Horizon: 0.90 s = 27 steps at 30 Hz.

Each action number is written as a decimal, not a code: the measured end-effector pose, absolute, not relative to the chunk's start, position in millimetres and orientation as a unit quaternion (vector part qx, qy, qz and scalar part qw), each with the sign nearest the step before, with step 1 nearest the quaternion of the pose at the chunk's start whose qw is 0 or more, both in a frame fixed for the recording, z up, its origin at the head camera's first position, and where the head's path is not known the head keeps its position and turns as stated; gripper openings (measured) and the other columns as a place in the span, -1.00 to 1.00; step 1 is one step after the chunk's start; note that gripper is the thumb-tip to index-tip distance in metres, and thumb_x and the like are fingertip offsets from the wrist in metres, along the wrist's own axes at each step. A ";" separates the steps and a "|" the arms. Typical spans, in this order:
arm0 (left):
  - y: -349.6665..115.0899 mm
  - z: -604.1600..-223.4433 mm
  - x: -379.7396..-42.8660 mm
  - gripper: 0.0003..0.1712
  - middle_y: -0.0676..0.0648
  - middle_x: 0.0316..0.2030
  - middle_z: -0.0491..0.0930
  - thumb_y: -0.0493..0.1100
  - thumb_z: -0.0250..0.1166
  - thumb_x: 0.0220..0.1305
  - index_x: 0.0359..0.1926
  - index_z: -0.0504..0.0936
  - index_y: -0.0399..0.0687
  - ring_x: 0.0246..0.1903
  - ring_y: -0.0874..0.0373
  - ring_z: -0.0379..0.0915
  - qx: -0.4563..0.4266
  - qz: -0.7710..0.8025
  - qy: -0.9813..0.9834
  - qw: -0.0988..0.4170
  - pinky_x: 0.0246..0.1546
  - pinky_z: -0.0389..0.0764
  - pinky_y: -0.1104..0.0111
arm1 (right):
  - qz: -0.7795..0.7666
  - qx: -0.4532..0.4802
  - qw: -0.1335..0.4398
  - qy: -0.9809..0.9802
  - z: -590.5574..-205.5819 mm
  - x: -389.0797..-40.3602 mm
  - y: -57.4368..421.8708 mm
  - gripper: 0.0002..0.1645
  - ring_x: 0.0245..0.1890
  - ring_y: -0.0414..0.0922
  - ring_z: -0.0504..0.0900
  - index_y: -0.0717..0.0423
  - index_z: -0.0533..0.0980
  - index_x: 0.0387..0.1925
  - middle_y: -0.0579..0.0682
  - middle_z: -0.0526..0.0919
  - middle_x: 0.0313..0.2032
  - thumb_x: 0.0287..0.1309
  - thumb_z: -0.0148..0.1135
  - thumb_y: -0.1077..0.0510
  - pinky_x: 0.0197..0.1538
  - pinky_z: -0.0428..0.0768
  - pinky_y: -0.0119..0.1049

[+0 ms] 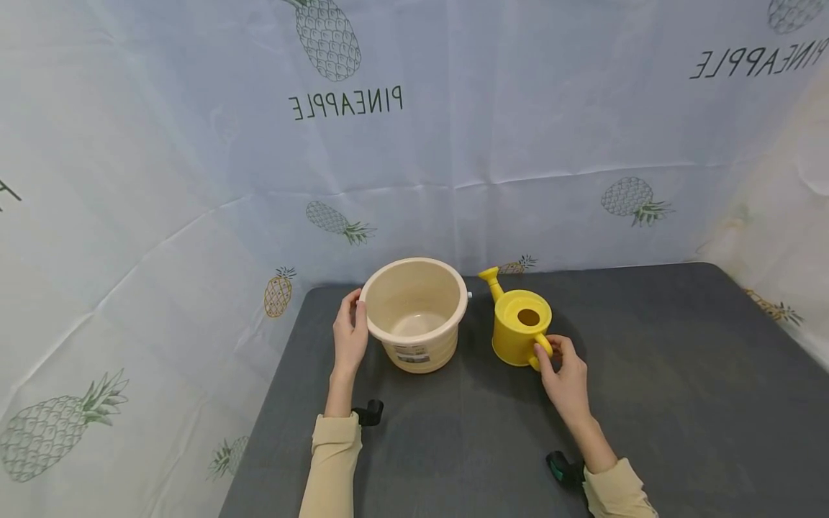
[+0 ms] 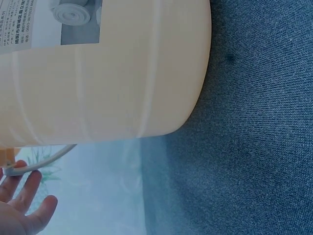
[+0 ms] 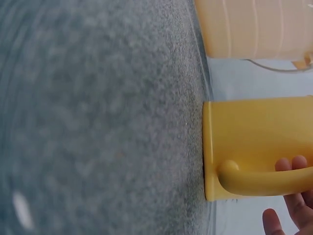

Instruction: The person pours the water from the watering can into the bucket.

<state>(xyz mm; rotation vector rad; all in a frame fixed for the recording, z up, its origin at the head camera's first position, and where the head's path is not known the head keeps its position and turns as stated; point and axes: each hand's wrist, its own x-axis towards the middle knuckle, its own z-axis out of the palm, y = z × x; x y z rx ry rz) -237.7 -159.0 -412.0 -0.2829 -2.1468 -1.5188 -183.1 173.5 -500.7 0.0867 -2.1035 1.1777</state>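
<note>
A cream bucket (image 1: 417,293) with a paper label (image 1: 411,354) stands upright at the back of the table, its mouth facing up. Against its left rim rests my left hand (image 1: 351,334), fingers loosely extended beside the grey bail handle (image 2: 46,160). To the bucket's right is a small yellow watering can (image 1: 514,327), its spout pointing back and left. My right hand (image 1: 566,378) holds the can's loop handle (image 3: 264,182), with fingers passing behind it and the thumb on the near side. In the right wrist view the can's base sits on the table.
The dark grey table (image 1: 447,446) ends at the back against a white curtain (image 1: 421,173) printed with pineapples. A gap of table surface separates the bucket from the watering can. Black straps with camera mounts (image 1: 370,413) sit at both wrists.
</note>
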 end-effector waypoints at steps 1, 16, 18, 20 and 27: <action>-159.1 -412.0 -237.8 -0.62 -0.41 0.05 0.41 -0.33 -0.06 0.41 0.17 0.34 -0.48 0.04 -0.21 0.34 -0.104 -0.556 -0.787 0.247 0.04 0.30 -0.04 | 0.458 0.032 0.357 -0.813 -500.6 -183.2 173.1 -0.73 -0.43 -0.13 0.51 0.39 0.45 -0.20 0.15 0.61 -0.39 0.04 0.29 0.39 -0.29 0.41 -0.49; -159.6 -410.8 -238.0 -0.61 -0.42 0.05 0.40 -0.34 -0.05 0.40 0.16 0.33 -0.50 0.08 -0.23 0.32 -0.105 -0.559 -0.786 0.242 0.07 0.28 -0.06 | 0.463 0.052 0.362 -0.808 -501.7 -185.6 173.0 -0.78 -0.56 -0.24 0.45 0.36 0.44 -0.22 0.12 0.59 -0.43 0.06 0.23 0.43 -0.44 0.36 -0.62; -159.5 -410.8 -238.1 -0.61 -0.42 0.06 0.40 -0.34 -0.05 0.40 0.17 0.33 -0.50 0.08 -0.23 0.32 -0.104 -0.559 -0.787 0.240 0.07 0.28 -0.06 | 0.463 0.053 0.362 -0.807 -501.7 -185.5 173.1 -0.78 -0.56 -0.23 0.43 0.36 0.44 -0.22 0.11 0.59 -0.45 0.06 0.23 0.44 -0.45 0.35 -0.61; -159.4 -410.5 -238.2 -0.61 -0.42 0.06 0.40 -0.33 -0.05 0.40 0.17 0.33 -0.49 0.09 -0.22 0.32 -0.104 -0.558 -0.788 0.239 0.07 0.28 -0.05 | 0.463 0.051 0.362 -0.808 -501.9 -185.6 173.5 -0.79 -0.57 -0.21 0.41 0.37 0.43 -0.22 0.09 0.58 -0.46 0.07 0.23 0.44 -0.45 0.34 -0.61; -159.7 -410.8 -238.2 -0.61 -0.40 0.07 0.40 -0.31 -0.05 0.41 0.17 0.33 -0.47 0.07 -0.20 0.33 -0.103 -0.557 -0.790 0.236 0.07 0.30 -0.03 | 0.467 0.047 0.356 -0.808 -503.9 -186.2 177.4 -0.81 -0.55 -0.24 0.36 0.36 0.41 -0.19 0.09 0.53 -0.48 0.13 0.17 0.42 -0.45 0.33 -0.59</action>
